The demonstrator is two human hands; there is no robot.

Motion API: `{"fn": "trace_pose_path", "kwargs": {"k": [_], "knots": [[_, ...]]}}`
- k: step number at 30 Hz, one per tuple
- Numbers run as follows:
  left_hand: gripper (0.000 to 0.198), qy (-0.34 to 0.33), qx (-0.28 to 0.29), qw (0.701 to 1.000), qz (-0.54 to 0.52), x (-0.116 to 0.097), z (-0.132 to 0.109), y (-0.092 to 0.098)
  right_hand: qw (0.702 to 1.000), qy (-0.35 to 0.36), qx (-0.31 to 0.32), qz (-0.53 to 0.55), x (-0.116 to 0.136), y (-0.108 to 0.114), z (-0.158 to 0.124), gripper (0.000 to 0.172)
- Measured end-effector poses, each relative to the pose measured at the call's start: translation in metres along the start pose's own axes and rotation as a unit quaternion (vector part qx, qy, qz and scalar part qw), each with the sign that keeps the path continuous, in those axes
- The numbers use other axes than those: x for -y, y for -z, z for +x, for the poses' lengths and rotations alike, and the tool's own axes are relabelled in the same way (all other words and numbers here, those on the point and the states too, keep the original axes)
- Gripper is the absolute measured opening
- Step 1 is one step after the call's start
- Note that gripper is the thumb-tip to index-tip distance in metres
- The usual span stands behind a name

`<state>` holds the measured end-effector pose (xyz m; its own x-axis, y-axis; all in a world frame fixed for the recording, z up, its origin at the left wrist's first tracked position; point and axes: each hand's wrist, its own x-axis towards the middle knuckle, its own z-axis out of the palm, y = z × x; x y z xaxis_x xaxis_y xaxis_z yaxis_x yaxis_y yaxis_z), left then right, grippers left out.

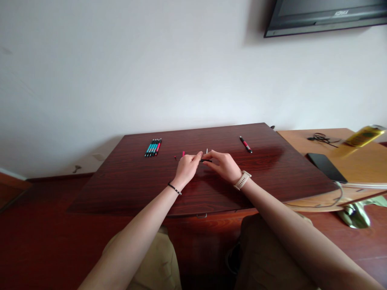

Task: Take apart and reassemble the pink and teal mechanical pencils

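Since two-ended support likely steadies it, the black pen piece point(207, 160) is pinched in left hand's point(186, 166) and right hand's point(225, 165) grip, over the surface point(133, 177).

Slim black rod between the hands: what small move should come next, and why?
Perhaps steady the slim black rod with the left hand and twist it gently with the right hand: the left seems to pinch one end, and the right is at the other.
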<state>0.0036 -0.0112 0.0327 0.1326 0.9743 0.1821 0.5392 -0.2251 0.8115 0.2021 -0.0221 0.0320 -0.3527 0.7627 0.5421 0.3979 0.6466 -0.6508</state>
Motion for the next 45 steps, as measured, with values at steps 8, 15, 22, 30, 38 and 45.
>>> {"fn": "trace_pose_path", "kwargs": {"k": [8, 15, 22, 30, 38, 45], "knots": [[0.041, -0.078, 0.020, 0.997, 0.001, -0.005, -0.003, 0.011, 0.999, -0.026, -0.019, -0.008, -0.002, 0.003, -0.001, 0.012], [0.050, -0.066, -0.068, 0.996, 0.002, 0.005, 0.008, 0.032, 0.998, -0.026, -0.054, -0.025, -0.007, 0.011, 0.000, 0.011], [0.022, -0.037, -0.129, 0.991, -0.023, 0.052, 0.028, 0.082, 0.988, -0.113, -0.106, -0.029, -0.042, 0.039, -0.001, 0.019], [0.007, -0.008, -0.127, 0.979, 0.158, 0.098, 0.017, 0.114, 0.976, -0.190, -0.090, -0.047, -0.073, 0.050, -0.006, 0.022], [0.006, -0.034, -0.071, 0.967, 0.243, 0.108, 0.013, 0.112, 0.978, -0.182, -0.089, -0.048, -0.087, 0.043, -0.007, 0.020], [0.012, -0.041, -0.062, 0.976, 0.203, 0.113, 0.018, 0.109, 0.976, -0.189, -0.065, -0.081, -0.089, 0.041, -0.009, 0.015]]}}
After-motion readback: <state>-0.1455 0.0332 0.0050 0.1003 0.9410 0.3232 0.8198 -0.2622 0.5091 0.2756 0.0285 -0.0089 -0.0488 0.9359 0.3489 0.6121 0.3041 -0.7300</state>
